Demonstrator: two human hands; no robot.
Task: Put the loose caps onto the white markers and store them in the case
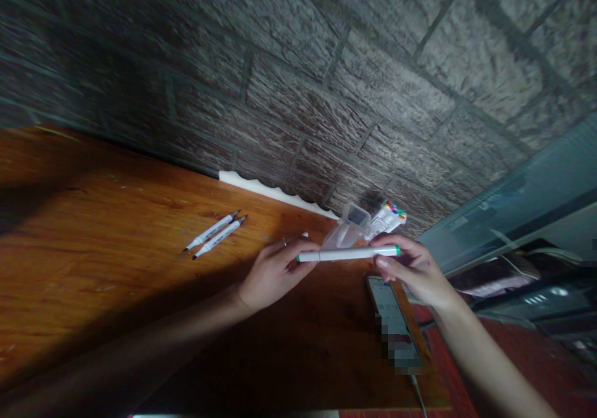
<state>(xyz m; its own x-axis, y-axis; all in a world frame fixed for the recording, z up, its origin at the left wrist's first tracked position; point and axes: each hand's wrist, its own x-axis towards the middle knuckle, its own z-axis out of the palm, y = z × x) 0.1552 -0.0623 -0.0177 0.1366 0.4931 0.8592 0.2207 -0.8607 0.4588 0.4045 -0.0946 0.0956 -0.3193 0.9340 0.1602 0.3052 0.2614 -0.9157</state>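
Note:
A white marker (pixel 347 254) with green ends is held level between both hands above the wooden table (pixel 116 262). My left hand (pixel 275 272), with a ring on one finger, pinches its left end. My right hand (pixel 413 269) grips its right end with the fingers closed around it. Just behind the marker stands a clear plastic marker case (pixel 357 224) with its lid open and coloured caps showing. Two more white markers (pixel 215 234) lie side by side on the table to the left.
A brick-patterned wall (pixel 326 76) runs along the back of the table, with a white scalloped strip (pixel 275 192) at its foot. A phone (pixel 393 325) with a lit screen and a cable lies near the table's right edge. Dark clutter sits at the far right.

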